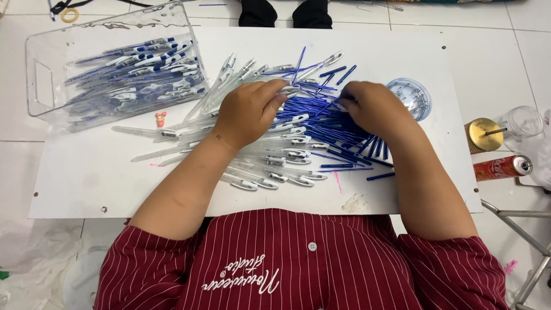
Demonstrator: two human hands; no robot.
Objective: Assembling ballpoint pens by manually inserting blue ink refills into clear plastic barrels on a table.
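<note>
At mid-board, left hand (pixel 248 112) curled over a clear pen barrel (pixel 287 90), fingers closed on it near its clip end. Just beside, right hand (pixel 373 106) pinched down into the heap of blue refills (pixel 324 123), apparently gripping one thin refill, though fingertips blur and hide it. Below and left of both hands, a wide fan of empty clear barrels (pixel 270 163) still spread toward the near edge of the white board (pixel 86 183), none seen with a refill inside. Toward the far left corner, a clear plastic bin (pixel 43 80) already well stocked with finished blue-and-white pens (pixel 140 66). Near the far right edge, a round clear lid (pixel 410 97). Judged by these heaps: a good share assembled, yet plenty of barrels and refills left to pair.
</note>
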